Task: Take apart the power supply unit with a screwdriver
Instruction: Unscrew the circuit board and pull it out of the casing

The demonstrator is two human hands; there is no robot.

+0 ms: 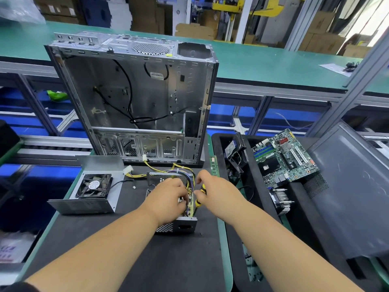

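the opened power supply unit (174,225) lies on the dark mat of the surface (126,239), in front of the empty computer case (134,98) that stands upright behind it. the left hand (168,198) reaches down into the unit, its fingers curled among the inner parts and wires; what exactly this grip holds i cannot tell. the right hand (212,191) has its grip closed around the yellow and black screwdriver (199,202), which points down at the right edge of the unit. the removed cover with the fan (93,185) lies to the left, near the unit but apart from it. yellow wires with a white connector (128,171) lie between them. on the right, a green motherboard (284,157) rests in a black tray (216,144).
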